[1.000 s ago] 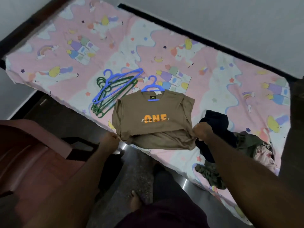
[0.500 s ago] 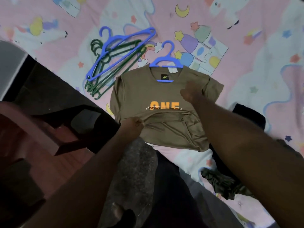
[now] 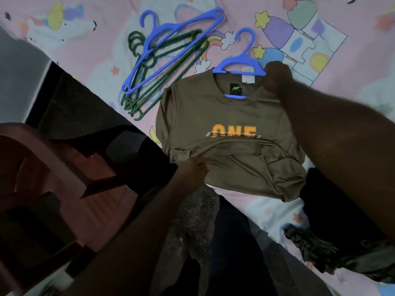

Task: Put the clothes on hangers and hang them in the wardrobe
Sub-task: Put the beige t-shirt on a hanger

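An olive-brown T-shirt (image 3: 226,116) with orange "ONE" print lies flat on the bed. A blue hanger (image 3: 241,60) sits inside its neck, hook pointing away from me. My right hand (image 3: 276,76) grips the shirt's right shoulder beside the hanger's arm. My left hand (image 3: 195,167) pinches the folded-up hem at the lower left. A pile of blue and green hangers (image 3: 158,67) lies on the bed to the left of the shirt.
The pink cartoon-print bedsheet (image 3: 331,35) covers the bed. Dark clothes (image 3: 333,251) lie heaped at the lower right edge. A reddish-brown plastic chair (image 3: 53,189) stands at the left, close to the bed. My legs and the speckled floor (image 3: 192,223) are below.
My right hand moved from the shirt's lower right corner up across the chest to the right shoulder by the hanger. My left hand took hold of the hem. The camera leaned in closer.
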The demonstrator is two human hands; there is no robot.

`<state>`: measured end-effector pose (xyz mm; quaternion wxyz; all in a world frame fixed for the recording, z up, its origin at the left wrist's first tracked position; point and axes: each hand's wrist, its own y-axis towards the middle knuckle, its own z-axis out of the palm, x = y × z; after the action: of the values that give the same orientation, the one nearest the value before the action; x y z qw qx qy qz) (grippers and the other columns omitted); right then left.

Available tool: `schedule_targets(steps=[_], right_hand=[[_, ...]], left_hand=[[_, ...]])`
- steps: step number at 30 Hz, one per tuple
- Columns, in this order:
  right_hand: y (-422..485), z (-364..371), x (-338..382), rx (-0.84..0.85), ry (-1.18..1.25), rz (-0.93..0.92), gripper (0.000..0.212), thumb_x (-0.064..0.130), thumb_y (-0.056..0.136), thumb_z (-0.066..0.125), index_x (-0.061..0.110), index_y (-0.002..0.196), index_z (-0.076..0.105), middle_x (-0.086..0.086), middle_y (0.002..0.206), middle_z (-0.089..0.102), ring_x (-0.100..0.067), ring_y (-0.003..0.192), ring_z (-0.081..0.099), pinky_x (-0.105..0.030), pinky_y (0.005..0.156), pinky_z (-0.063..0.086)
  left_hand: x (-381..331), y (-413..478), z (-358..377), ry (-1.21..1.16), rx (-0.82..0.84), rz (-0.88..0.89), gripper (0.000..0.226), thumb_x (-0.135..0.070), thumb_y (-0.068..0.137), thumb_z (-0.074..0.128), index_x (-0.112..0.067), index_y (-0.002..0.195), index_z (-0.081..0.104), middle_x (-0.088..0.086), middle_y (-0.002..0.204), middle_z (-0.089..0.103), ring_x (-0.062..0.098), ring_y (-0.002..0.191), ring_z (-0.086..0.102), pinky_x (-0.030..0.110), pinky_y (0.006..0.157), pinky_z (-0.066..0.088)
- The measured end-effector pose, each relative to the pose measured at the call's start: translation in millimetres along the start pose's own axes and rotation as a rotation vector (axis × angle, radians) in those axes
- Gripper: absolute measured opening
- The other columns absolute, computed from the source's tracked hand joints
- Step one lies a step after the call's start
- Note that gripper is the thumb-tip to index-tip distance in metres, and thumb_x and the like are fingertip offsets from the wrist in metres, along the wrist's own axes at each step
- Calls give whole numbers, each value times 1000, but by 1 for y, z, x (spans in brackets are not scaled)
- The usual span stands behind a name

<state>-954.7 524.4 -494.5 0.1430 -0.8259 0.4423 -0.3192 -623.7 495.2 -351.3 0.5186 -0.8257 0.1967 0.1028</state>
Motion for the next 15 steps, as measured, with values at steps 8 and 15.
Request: schedule_targets(steps=[8,15], right_hand=[[-72,-69,31,-143,199,-148,21,4,80,69,-1,100,66,-22,102,68,-35,99,61,-28,76,37],[-180,-147,125,-146,155,-390,19,1,91,57,0,106,68,-14,103,71,-21,94,60,-21,72,36]], left_hand=[[34,-63,-31,89,-49,-41,25,-22,97,50,-3,87,63,13,87,66,31,87,64,34,72,46],[15,-119,-127,281,-410,112,38,-21,95,57,0,128,56,22,129,55,36,121,52,34,97,38]])
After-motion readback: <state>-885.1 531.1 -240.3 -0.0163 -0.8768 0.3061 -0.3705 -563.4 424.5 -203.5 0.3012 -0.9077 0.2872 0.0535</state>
